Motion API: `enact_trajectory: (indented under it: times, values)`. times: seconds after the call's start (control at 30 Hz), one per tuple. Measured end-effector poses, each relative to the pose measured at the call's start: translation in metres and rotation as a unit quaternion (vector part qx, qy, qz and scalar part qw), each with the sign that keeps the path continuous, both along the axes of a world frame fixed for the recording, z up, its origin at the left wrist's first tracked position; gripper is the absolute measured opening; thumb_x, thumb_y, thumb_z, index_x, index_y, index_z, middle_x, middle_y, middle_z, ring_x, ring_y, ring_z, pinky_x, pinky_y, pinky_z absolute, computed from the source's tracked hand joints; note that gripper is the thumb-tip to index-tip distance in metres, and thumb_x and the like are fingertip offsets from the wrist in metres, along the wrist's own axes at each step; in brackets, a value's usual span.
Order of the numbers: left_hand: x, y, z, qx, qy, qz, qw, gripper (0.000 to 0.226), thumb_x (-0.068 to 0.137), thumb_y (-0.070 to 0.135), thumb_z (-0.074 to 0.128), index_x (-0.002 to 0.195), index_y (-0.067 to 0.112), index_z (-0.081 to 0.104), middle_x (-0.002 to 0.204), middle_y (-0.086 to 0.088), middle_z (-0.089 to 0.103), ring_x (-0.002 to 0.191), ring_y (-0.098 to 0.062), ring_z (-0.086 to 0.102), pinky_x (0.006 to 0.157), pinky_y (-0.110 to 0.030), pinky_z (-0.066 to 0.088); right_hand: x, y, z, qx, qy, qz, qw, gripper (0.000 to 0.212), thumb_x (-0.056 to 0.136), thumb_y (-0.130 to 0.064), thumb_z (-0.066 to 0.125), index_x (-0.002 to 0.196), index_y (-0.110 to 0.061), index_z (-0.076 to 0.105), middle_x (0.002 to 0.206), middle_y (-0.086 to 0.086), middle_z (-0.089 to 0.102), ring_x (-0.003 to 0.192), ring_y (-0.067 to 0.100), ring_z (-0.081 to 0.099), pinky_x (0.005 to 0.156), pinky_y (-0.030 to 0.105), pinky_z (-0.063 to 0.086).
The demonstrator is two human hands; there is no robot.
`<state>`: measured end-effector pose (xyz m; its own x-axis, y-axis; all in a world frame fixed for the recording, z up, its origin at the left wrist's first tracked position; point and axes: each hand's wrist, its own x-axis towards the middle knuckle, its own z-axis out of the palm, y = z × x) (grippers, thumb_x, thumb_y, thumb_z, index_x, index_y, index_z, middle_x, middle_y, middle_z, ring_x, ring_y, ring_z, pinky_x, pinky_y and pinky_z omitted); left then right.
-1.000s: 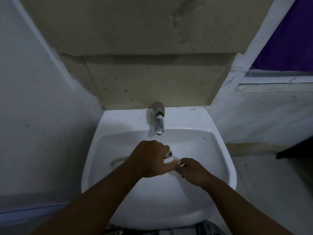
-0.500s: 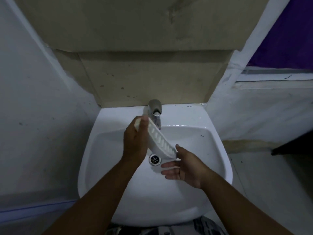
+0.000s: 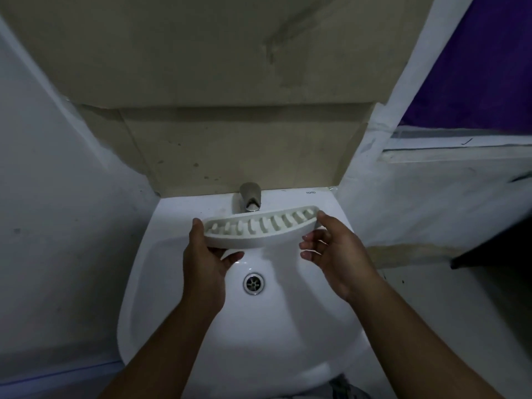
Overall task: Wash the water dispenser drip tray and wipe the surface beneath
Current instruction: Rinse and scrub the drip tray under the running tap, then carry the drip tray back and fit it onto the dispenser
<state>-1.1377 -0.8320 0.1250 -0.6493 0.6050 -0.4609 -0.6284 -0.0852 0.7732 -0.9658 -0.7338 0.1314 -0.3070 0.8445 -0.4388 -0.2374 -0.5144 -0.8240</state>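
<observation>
Here the white drip tray (image 3: pixel 259 233) sits level, slotted side up, over the sink (image 3: pixel 138 312), just in front of the faucet (image 3: pixel 250 197). The left hand (image 3: pixel 204 263) has its grip clasped round the tray's left end; the right hand (image 3: pixel 336 254) has its grip pinching the right end.

White sink (image 3: pixel 259 341) set in a corner, w/ a metal tap (image 3: pixel 250 197) at the back centre & a round metal drain (image 3: pixel 253 283) at the bowl's bottom. Small brand mark (image 3: pixel 310 192) on the rim, right of the tap. Stained beige panel (image 3: pixel 230 151) behind; pale wall (image 3: pixel 57 197) on the left. Purple surface (image 3: pixel 475 61) top right, dark ledge (image 3: pixel 495 240) poking in from the right edge
</observation>
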Motion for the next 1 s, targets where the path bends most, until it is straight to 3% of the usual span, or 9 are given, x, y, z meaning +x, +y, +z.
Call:
enact_trajectory:
  times: [0.1, 0.3, 0.47, 0.57, 0.7, 0.9, 1.0]
  values:
    - [0.01, 0.004, 0.005, 0.009, 0.001, -0.005, 1.0, 0.034, 0.099, 0.049, 0.045, 0.106, 0.022, 0.064, 0.105, -0.002, 0.073, 0.093, -0.018, 0.071, 0.057, -0.03, 0.056, 0.005, 0.007, 0.011, 0.027, 0.007, -0.024, 0.999, 0.022, 0.096, -0.03, 0.058, 0.102, -0.009, 0.065, 0.065, 0.006, 0.054, 0.058, 0.021, 0.057, 0.056, 0.035, 0.05]
    - [0.048, 0.024, 0.024, 0.023, 0.019, -0.026, 0.999, 0.035, 0.099, 0.047, 0.047, 0.107, 0.018, 0.064, 0.093, -0.001, 0.078, 0.084, -0.017, 0.075, 0.054, -0.028, 0.057, 0.031, 0.027, 0.033, 0.066, 0.02, -0.042, 0.997, 0.037, 0.098, -0.032, 0.056, 0.121, -0.003, 0.057, 0.08, 0.01, 0.057, 0.056, 0.02, 0.06, 0.052, 0.034, 0.051]
    - [0.096, 0.057, 0.042, 0.027, 0.025, -0.043, 0.998, 0.034, 0.098, 0.049, 0.047, 0.111, 0.023, 0.064, 0.102, -0.001, 0.075, 0.079, -0.013, 0.075, 0.053, -0.026, 0.056, 0.08, 0.043, 0.05, 0.076, 0.038, -0.055, 0.995, 0.03, 0.096, -0.029, 0.06, 0.118, -0.01, 0.055, 0.098, 0.019, 0.059, 0.059, 0.022, 0.064, 0.052, 0.033, 0.054]
    - [0.134, 0.085, 0.052, 0.034, 0.02, -0.074, 0.996, 0.032, 0.097, 0.051, 0.047, 0.105, 0.026, 0.065, 0.099, 0.0, 0.076, 0.074, -0.011, 0.073, 0.052, -0.023, 0.054, 0.128, 0.057, 0.061, 0.087, 0.039, -0.082, 0.992, 0.029, 0.095, -0.028, 0.062, 0.117, -0.01, 0.056, 0.093, 0.018, 0.059, 0.063, 0.024, 0.065, 0.053, 0.033, 0.056]
    - [0.197, 0.126, 0.062, 0.049, -0.004, -0.146, 0.988, 0.043, 0.096, 0.057, 0.046, 0.116, 0.024, 0.063, 0.107, -0.001, 0.076, 0.088, -0.014, 0.074, 0.059, -0.024, 0.05, 0.203, 0.074, 0.073, 0.096, 0.03, -0.129, 0.986, 0.03, 0.094, -0.031, 0.064, 0.119, -0.014, 0.058, 0.092, 0.013, 0.06, 0.073, 0.024, 0.067, 0.06, 0.035, 0.056]
    - [0.308, 0.183, 0.08, 0.071, -0.027, -0.245, 0.967, 0.053, 0.093, 0.06, 0.049, 0.124, 0.019, 0.06, 0.108, -0.005, 0.076, 0.084, -0.014, 0.074, 0.046, -0.02, 0.046, 0.32, 0.088, 0.089, 0.116, 0.021, -0.229, 0.966, 0.046, 0.093, -0.033, 0.066, 0.133, -0.013, 0.053, 0.103, 0.017, 0.064, 0.083, 0.028, 0.071, 0.069, 0.035, 0.058]
    - [0.359, 0.204, 0.089, 0.082, -0.03, -0.305, 0.948, 0.052, 0.092, 0.06, 0.049, 0.123, 0.02, 0.059, 0.106, -0.006, 0.076, 0.092, -0.016, 0.073, 0.05, -0.021, 0.049, 0.369, 0.089, 0.096, 0.115, 0.034, -0.29, 0.95, 0.045, 0.094, -0.03, 0.066, 0.133, -0.011, 0.052, 0.099, 0.017, 0.064, 0.083, 0.03, 0.07, 0.071, 0.035, 0.058]
